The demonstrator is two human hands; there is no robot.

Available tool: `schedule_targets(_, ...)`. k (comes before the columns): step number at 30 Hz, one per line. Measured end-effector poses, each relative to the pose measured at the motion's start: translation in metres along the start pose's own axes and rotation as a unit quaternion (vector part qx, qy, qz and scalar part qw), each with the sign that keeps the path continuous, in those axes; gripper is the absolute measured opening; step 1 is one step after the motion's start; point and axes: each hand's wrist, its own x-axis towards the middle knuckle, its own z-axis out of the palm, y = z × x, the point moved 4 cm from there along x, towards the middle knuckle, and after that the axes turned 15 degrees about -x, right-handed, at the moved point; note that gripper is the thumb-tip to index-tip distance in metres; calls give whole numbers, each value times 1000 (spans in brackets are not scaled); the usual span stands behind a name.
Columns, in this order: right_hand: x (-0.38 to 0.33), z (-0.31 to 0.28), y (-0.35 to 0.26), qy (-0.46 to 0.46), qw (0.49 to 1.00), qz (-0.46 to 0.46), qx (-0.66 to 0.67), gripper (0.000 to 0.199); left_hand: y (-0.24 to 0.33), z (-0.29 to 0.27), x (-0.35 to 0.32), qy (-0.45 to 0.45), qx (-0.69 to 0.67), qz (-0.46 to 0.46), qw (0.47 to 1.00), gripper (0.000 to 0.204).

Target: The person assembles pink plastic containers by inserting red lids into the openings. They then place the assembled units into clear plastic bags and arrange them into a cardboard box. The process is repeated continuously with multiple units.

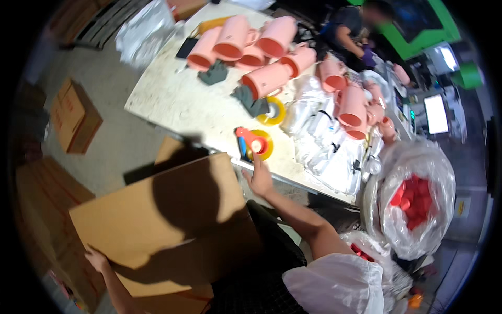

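A large brown cardboard box (130, 225) lies tilted in front of me, with a dark shadow across it. My left hand (96, 259) grips its left edge; the fingers are partly hidden. At the near edge of the white table, my right hand (259, 179) is open, index finger stretched toward a tape dispenser (243, 135). That dispenser is red and blue and carries a yellow roll of tape. The fingertip is close to the roll; whether it touches, I cannot tell. Just beyond lies another yellow tape roll (281, 112).
Several pink jugs (264, 78) and dark grey cloths (213, 73) lie on the white table (172, 99). Clear plastic bags (327, 152) cover its right part. A plastic-lined bin of red parts (413, 201) stands at right. A carton (73, 118) sits on the floor. Beyond, a person (348, 36) works.
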Motion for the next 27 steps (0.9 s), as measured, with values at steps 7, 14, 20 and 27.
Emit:
schedule_targets(7,-141,-103,-85,-175,955,132,199,75,-100,-57,-53,26,-198,-12,980,91)
schedule_targets(14,-235,-147,-137,47,914,-42,400,45,-172,-132,-178,99,-251,-34,962,69)
schedule_targets(20,-239,26,-3,-118,608,488,615,93,-173,-85,-242,80,-154,37,984,61)
schedule_targets(27,-148,18,-106,-131,850,178,478,86,-139,-48,-275,69,-79,91,990,52)
